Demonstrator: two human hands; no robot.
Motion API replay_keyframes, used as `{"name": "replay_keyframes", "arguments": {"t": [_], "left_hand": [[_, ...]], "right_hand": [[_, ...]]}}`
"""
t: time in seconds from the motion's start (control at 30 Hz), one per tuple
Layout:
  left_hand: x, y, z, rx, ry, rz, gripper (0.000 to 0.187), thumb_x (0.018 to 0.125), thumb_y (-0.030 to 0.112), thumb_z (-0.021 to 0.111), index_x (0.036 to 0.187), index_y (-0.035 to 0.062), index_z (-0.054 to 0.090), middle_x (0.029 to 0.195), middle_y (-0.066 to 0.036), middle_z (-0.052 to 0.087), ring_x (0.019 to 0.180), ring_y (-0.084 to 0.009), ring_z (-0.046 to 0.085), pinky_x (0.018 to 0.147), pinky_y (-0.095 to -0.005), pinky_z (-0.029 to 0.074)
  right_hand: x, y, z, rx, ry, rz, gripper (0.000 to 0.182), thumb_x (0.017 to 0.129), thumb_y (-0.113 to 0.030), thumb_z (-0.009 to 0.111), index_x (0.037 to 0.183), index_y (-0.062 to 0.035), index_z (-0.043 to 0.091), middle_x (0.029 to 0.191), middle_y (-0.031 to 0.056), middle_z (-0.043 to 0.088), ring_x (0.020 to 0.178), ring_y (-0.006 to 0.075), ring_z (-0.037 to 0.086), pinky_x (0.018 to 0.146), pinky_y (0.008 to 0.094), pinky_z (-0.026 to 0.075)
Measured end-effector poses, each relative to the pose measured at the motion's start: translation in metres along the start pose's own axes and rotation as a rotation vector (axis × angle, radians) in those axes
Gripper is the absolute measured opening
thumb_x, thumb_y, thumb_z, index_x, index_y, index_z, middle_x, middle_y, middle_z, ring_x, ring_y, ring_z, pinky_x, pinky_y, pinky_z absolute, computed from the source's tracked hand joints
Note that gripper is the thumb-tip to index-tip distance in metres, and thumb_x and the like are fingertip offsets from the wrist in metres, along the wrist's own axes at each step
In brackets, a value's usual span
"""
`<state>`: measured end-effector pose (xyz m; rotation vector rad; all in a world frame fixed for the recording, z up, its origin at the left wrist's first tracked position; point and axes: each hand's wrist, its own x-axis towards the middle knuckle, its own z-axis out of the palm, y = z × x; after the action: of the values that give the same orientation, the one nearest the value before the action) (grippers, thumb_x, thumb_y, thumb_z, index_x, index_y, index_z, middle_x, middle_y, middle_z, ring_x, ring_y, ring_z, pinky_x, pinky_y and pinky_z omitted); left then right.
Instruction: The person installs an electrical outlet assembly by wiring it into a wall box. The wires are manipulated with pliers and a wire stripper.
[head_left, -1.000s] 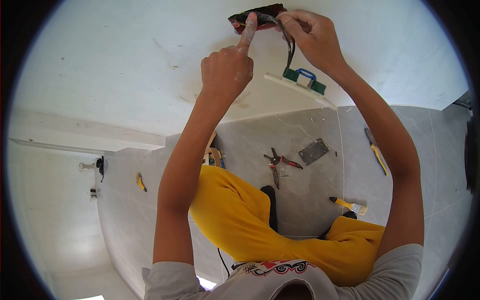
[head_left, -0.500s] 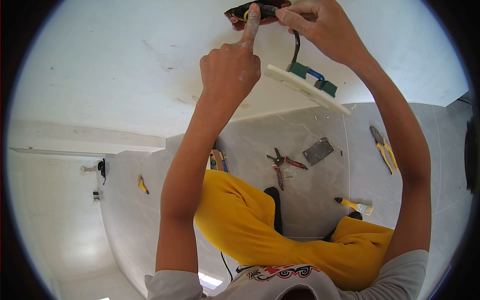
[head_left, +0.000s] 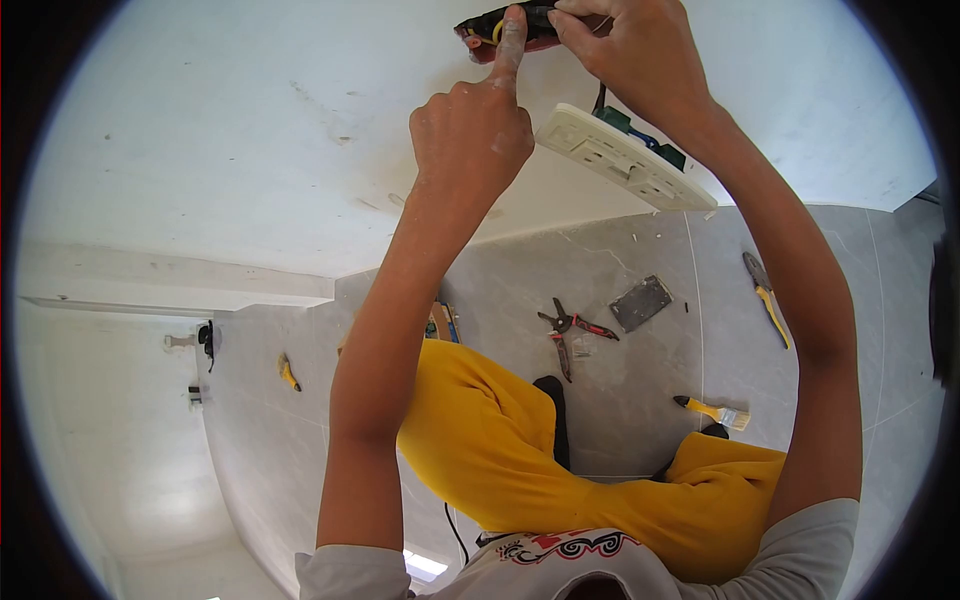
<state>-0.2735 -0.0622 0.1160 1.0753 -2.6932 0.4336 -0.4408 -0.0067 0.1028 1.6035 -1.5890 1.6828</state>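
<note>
At the top edge, a recessed opening in the wall (head_left: 474, 46) with a reddish rim holds black and yellow wires (head_left: 497, 33). My left hand (head_left: 470, 137) has its index finger stretched out against the wires there, its other fingers curled and holding nothing. Just to the right, my right hand (head_left: 645, 55) pinches a black cable (head_left: 541, 17) that runs into the opening. Below that hand, a cream socket plate (head_left: 625, 160) with green terminal blocks (head_left: 613, 118) and a blue wire hangs tilted from a black lead (head_left: 600, 98). The fingertips of my right hand are partly cut off by the frame.
On the grey tiled floor (head_left: 640, 370) lie red-handled wire strippers (head_left: 563, 322), a dark rectangular plate (head_left: 641, 303), yellow-handled pliers (head_left: 765, 298) and a paintbrush (head_left: 718, 412). Another yellow-handled tool (head_left: 288, 372) lies further left. My yellow-trousered legs (head_left: 490, 430) are bent below my arms.
The socket plate has swung so that its front face shows more, and it sits slightly to the right. My right hand has shifted a little up and left; my left index finger stays at the wires.
</note>
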Motion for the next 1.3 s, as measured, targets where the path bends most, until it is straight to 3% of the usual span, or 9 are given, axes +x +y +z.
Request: {"name": "replay_keyframes", "arguments": {"t": [0.07, 0.3, 0.47, 0.77, 0.97, 1.07, 1.17, 1.27, 1.3], "left_hand": [[-0.002, 0.002, 0.009, 0.121, 0.136, 0.038, 0.091, 0.077, 0.007, 0.061, 0.158, 0.0216, 0.022, 0.054, -0.009, 0.059, 0.046, -0.0275, 0.059, 0.047, -0.0385, 0.048], [-0.004, -0.001, 0.019, 0.126, 0.180, 0.056, 0.089, 0.078, 0.011, 0.064, 0.157, 0.0174, 0.024, 0.061, -0.009, 0.066, 0.051, -0.0265, 0.064, 0.050, -0.0365, 0.049], [-0.009, -0.013, 0.029, -0.095, 0.326, 0.085, 0.087, 0.076, 0.013, 0.063, 0.154, 0.0032, 0.025, 0.054, -0.006, 0.061, 0.043, -0.0248, 0.057, 0.043, -0.0358, 0.043], [-0.004, -0.013, 0.035, -0.066, 0.241, 0.111, 0.099, 0.071, -0.001, 0.064, 0.157, 0.0053, 0.013, 0.054, -0.001, 0.062, 0.047, -0.0218, 0.060, 0.047, -0.0330, 0.045], [-0.006, -0.010, 0.018, -0.200, 0.102, 0.066, 0.098, 0.072, 0.000, 0.064, 0.157, 0.0083, 0.016, 0.059, -0.005, 0.066, 0.049, -0.0230, 0.061, 0.053, -0.0294, 0.048], [-0.010, -0.008, 0.014, -0.244, 0.098, -0.017, 0.090, 0.076, 0.004, 0.063, 0.154, 0.0013, 0.020, 0.065, -0.008, 0.069, 0.053, -0.0217, 0.065, 0.058, -0.0299, 0.051], [-0.009, -0.006, 0.016, -0.371, 0.139, -0.085, 0.085, 0.080, 0.009, 0.061, 0.152, -0.0046, 0.019, 0.066, -0.011, 0.069, 0.058, -0.0216, 0.069, 0.063, -0.0307, 0.054], [-0.009, -0.006, 0.026, -0.370, 0.175, -0.046, 0.087, 0.081, 0.010, 0.061, 0.153, -0.0035, 0.015, 0.068, -0.011, 0.070, 0.061, -0.0244, 0.071, 0.066, -0.0315, 0.055], [-0.008, -0.008, 0.025, -0.361, 0.173, -0.043, 0.087, 0.081, 0.010, 0.061, 0.153, -0.0035, 0.015, 0.068, -0.011, 0.070, 0.061, -0.0244, 0.071, 0.066, -0.0315, 0.055]], "right_hand": [[-0.001, 0.003, 0.001, -0.032, -0.005, -0.021, 0.016, 0.080, -0.014, 0.066, 0.076, 0.0012, 0.069, 0.072, 0.0196, 0.063, 0.069, 0.0375, 0.063, 0.066, 0.0450, 0.050], [-0.005, 0.008, 0.004, -0.018, 0.009, -0.049, 0.018, 0.080, -0.013, 0.065, 0.069, 0.0007, 0.064, 0.073, 0.0202, 0.061, 0.071, 0.0391, 0.060, 0.067, 0.0469, 0.048], [-0.011, 0.007, 0.006, 0.076, 0.028, -0.006, 0.018, 0.079, -0.012, 0.064, 0.066, 0.0007, 0.061, 0.072, 0.0202, 0.059, 0.070, 0.0398, 0.059, 0.065, 0.0475, 0.047], [-0.008, 0.015, 0.008, 0.106, 0.009, 0.064, 0.020, 0.078, -0.008, 0.063, 0.061, 0.0011, 0.057, 0.067, 0.0210, 0.055, 0.066, 0.0396, 0.057, 0.061, 0.0479, 0.045], [-0.017, 0.018, 0.023, 0.170, 0.184, 0.022, 0.020, 0.077, -0.008, 0.063, 0.061, 0.0016, 0.058, 0.068, 0.0205, 0.056, 0.064, 0.0394, 0.056, 0.060, 0.0476, 0.044], [-0.022, 0.015, 0.016, 0.134, 0.148, 0.018, 0.022, 0.078, -0.008, 0.062, 0.059, 0.0014, 0.058, 0.069, 0.0185, 0.057, 0.063, 0.0378, 0.056, 0.059, 0.0478, 0.045], [-0.032, 0.009, -0.001, 0.136, 0.018, -0.043, 0.014, 0.080, -0.009, 0.062, 0.070, 0.0010, 0.064, 0.074, 0.0177, 0.062, 0.068, 0.0352, 0.061, 0.063, 0.0458, 0.049], [-0.022, 0.008, -0.005, 0.162, -0.502, 0.048, 0.022, 0.086, -0.010, 0.062, 0.102, 0.0048, 0.063, 0.088, 0.0216, 0.070, 0.080, 0.0332, 0.069, 0.070, 0.0416, 0.055], [-0.023, 0.009, -0.002, 0.169, -0.495, 0.050, 0.022, 0.086, -0.010, 0.062, 0.102, 0.0048, 0.063, 0.088, 0.0216, 0.070, 0.080, 0.0332, 0.069, 0.070, 0.0416, 0.055]]}}
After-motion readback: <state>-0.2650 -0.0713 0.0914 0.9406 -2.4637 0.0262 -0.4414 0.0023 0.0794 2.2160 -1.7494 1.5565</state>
